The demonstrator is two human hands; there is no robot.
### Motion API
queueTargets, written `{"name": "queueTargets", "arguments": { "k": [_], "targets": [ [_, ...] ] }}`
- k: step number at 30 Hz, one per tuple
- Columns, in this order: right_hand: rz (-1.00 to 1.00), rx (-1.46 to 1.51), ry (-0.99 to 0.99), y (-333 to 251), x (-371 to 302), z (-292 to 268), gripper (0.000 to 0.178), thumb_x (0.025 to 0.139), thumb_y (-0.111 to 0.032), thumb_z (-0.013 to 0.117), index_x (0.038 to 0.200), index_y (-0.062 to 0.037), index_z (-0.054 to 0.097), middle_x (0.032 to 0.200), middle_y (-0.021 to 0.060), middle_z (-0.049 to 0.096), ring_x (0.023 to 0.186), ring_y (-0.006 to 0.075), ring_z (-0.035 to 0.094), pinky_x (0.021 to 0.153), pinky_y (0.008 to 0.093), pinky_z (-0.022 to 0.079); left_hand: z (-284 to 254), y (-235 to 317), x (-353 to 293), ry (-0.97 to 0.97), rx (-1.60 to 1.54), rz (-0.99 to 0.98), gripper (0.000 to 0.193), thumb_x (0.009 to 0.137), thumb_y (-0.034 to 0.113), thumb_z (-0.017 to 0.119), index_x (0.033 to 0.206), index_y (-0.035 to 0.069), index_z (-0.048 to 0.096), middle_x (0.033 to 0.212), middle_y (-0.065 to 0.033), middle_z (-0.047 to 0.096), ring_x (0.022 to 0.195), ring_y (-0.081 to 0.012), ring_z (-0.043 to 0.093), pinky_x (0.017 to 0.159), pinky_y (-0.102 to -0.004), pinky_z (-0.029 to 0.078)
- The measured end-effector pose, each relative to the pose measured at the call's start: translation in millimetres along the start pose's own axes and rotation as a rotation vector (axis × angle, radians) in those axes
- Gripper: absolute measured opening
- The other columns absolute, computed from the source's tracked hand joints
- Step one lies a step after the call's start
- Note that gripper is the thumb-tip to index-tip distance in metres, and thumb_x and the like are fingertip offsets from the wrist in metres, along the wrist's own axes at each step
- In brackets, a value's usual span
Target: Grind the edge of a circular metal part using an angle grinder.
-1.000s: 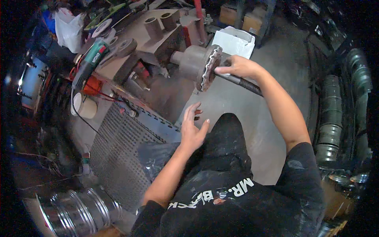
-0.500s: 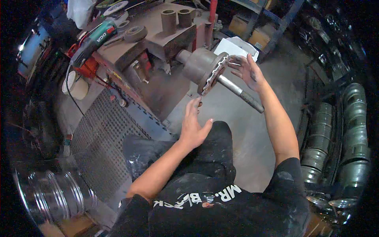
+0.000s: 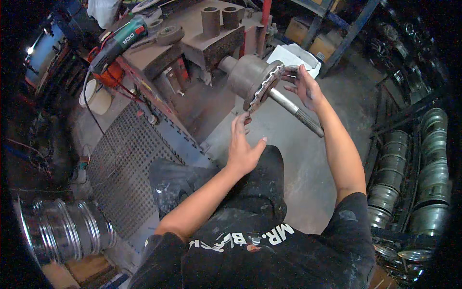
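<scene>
At flange (image 3: pixel 263 90), fingers (image 3: pixel 239 124), shirt lettering (image 3: pixel 237 239), partly unclear

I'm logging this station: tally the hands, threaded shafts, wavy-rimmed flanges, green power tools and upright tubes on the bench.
Hands: 2 (left hand, right hand)
Threaded shaft: 1
Flange: 1
Power tool: 1
Upright tubes: 2 (left tube, right tube)
Total: 7

Grey flanged hub (image 3: pixel 246 74), left fingers (image 3: pixel 239 126) at lower edge, right fingers (image 3: pixel 302 75) at upper edge, threaded rod (image 3: pixel 290 105)
</scene>
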State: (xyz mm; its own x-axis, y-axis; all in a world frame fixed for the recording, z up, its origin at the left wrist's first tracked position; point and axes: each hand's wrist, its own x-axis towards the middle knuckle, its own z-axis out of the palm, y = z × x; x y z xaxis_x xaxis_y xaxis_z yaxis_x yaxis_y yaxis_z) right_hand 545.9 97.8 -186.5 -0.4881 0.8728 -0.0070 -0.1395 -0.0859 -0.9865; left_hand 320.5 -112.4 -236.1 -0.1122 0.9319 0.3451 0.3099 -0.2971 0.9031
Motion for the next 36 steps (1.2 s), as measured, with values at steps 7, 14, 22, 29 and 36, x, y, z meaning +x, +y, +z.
{"name": "queueTargets", "arguments": {
  "k": [7, 14, 22, 29, 36],
  "targets": [
    [0.019, -0.029, 0.177, 6.5, 8.4, -9.2, 0.062, 0.098, -0.072, 0.045, 0.121, -0.0173, 0.065, 0.123, 0.0002, 0.066, 0.113, 0.017, 0.057, 0.09, 0.0371, 0.035, -3.1, -2.7, 2.9, -0.083, -0.127, -0.04, 0.073, 0.083, 0.015, 0.075, 0.144, 0.002, 0.037, 0.139, -0.0195, 0.043, 0.13, -0.0328, 0.05, 0.105, -0.0468, 0.046],
    [0.056, 0.17, -0.034, -2.6, -19.9, 0.2, 0.096, 0.096, -0.078, 0.04, 0.158, -0.0047, 0.033, 0.156, 0.0154, 0.041, 0.136, 0.0316, 0.047, 0.117, 0.0426, 0.03, -6.3, -1.0, 3.8, -0.02, -0.091, -0.006, 0.075, 0.083, 0.01, 0.075, 0.148, 0.005, 0.039, 0.14, -0.0169, 0.045, 0.131, -0.0309, 0.051, 0.105, -0.0463, 0.048],
    [0.082, 0.148, -0.105, 13.7, -17.3, -0.8, 0.097, 0.099, -0.076, 0.038, 0.156, 0.0019, 0.033, 0.157, 0.0166, 0.045, 0.14, 0.0342, 0.045, 0.121, 0.0458, 0.028, 2.6, 6.3, 6.4, -0.051, -0.06, 0.036, 0.075, 0.083, 0.011, 0.075, 0.148, 0.004, 0.039, 0.136, -0.0174, 0.047, 0.127, -0.0319, 0.053, 0.104, -0.0436, 0.048],
    [0.119, 0.368, 0.036, 5.7, -67.7, -24.3, 0.107, 0.09, -0.084, 0.044, 0.162, -0.007, 0.026, 0.158, 0.0239, 0.039, 0.138, 0.0411, 0.047, 0.117, 0.0545, 0.035, 13.0, 6.6, -14.3, -0.228, 0.114, 0.191, 0.084, 0.08, 0.019, 0.078, 0.15, 0.002, 0.036, 0.135, -0.0215, 0.048, 0.124, -0.0366, 0.054, 0.104, -0.0456, 0.047],
    [0.036, 0.775, 0.043, 58.8, -128.3, -16.2, 0.103, 0.091, -0.083, 0.044, 0.164, -0.0124, 0.024, 0.16, 0.0272, 0.035, 0.146, 0.0471, 0.038, 0.118, 0.0603, 0.032, 21.3, -6.6, -22.7, -0.228, -0.196, -0.122, 0.09, 0.085, 0.015, 0.076, 0.157, 0.001, 0.024, 0.143, -0.0243, 0.039, 0.132, -0.0377, 0.048, 0.113, -0.0494, 0.041]
  ]
}}
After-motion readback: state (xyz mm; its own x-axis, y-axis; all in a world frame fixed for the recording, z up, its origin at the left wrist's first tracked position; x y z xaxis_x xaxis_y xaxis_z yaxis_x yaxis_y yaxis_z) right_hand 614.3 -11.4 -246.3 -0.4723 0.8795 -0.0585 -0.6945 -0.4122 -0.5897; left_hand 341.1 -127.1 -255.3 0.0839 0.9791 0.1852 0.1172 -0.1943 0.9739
